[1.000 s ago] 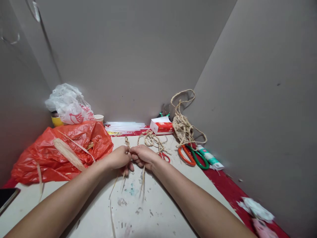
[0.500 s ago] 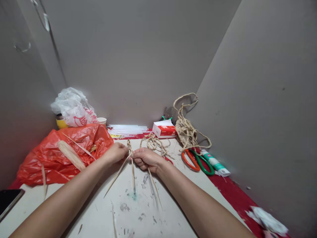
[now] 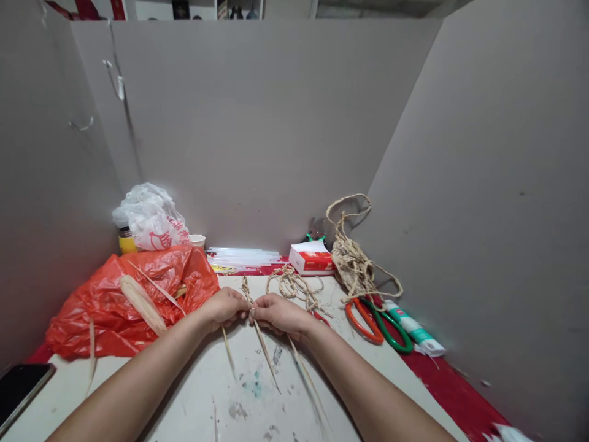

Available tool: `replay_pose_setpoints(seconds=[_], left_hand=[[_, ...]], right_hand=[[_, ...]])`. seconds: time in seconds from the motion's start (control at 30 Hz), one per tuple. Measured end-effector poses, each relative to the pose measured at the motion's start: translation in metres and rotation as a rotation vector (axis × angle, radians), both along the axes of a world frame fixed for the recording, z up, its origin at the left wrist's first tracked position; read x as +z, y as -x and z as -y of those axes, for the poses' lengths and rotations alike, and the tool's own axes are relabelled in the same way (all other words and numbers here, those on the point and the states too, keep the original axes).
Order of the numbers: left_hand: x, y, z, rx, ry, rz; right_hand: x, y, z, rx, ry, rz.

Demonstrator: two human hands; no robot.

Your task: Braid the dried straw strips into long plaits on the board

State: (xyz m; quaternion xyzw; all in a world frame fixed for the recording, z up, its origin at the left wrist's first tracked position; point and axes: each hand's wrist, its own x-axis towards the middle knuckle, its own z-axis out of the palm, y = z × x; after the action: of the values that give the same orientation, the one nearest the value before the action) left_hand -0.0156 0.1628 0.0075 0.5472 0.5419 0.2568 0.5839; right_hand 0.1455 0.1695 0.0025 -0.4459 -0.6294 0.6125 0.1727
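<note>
My left hand (image 3: 226,308) and my right hand (image 3: 277,315) meet at the middle of the white board (image 3: 175,393), both pinched shut on a plaited straw cord (image 3: 247,290). The plaited part runs away from my hands toward the back wall. Three loose straw strands (image 3: 267,362) hang from my fingers and trail toward me across the board. A coil of finished plait (image 3: 294,284) lies just behind my right hand.
A red plastic bag (image 3: 115,307) with corn husks lies at the left, a white bag (image 3: 150,218) and a yellow jar behind it. A red-white box (image 3: 313,259), a rope bundle (image 3: 354,267), orange and green scissors (image 3: 380,322) and a glue tube (image 3: 414,331) sit right. A phone (image 3: 21,390) lies at the near left.
The view has tilted up, so everything sits lower in the frame. My hands stay together on the plait; the loose strands have swung and spread differently below my fingers.
</note>
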Motion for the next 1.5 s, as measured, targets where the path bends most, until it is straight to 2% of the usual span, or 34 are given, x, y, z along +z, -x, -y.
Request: replay_pose_setpoints(seconds=[0.13, 0.23, 0.4, 0.5, 0.6, 0.77, 0.87, 0.9, 0.93, 1.03, 1.1, 1.4, 1.5], left_hand=[[-0.005, 0.0, 0.0, 0.043, 0.065, 0.136], [-0.008, -0.001, -0.001, 0.088, 0.04, 0.149], [-0.008, -0.002, 0.001, 0.115, 0.012, 0.157], [-0.006, -0.002, 0.002, 0.133, 0.013, 0.161], [-0.005, -0.003, 0.003, 0.134, 0.029, 0.178], [-0.004, -0.003, 0.004, 0.141, 0.044, 0.228], [-0.003, -0.002, 0.003, 0.138, 0.068, 0.273], [-0.003, -0.002, 0.003, 0.139, 0.085, 0.284], [-0.003, -0.001, 0.003, 0.135, 0.101, 0.296], [-0.003, 0.003, 0.001, 0.082, 0.142, 0.343], [-0.003, 0.006, -0.001, 0.041, 0.164, 0.386], [-0.007, 0.009, -0.004, 0.008, 0.114, 0.424], [-0.004, 0.008, -0.002, 0.0, 0.097, 0.369]], right_hand=[[-0.004, 0.0, 0.0, 0.009, -0.09, 0.043], [-0.005, -0.002, -0.002, 0.009, -0.146, 0.107], [0.008, -0.006, 0.001, -0.014, -0.285, 0.242], [0.013, -0.001, 0.009, 0.06, -0.232, 0.263], [0.01, 0.006, 0.02, 0.118, -0.166, 0.314], [0.008, 0.011, 0.035, 0.105, -0.302, 0.402], [0.015, 0.011, 0.036, 0.193, -0.19, 0.312], [0.018, 0.01, 0.034, 0.175, -0.158, 0.267], [0.021, 0.009, 0.031, 0.116, -0.152, 0.222], [0.025, 0.005, 0.017, -0.182, -0.258, 0.125], [0.024, 0.002, 0.009, -0.274, -0.273, 0.099], [0.008, 0.004, 0.007, -0.135, 0.091, -0.114], [0.008, 0.004, 0.007, -0.143, 0.095, -0.096]])
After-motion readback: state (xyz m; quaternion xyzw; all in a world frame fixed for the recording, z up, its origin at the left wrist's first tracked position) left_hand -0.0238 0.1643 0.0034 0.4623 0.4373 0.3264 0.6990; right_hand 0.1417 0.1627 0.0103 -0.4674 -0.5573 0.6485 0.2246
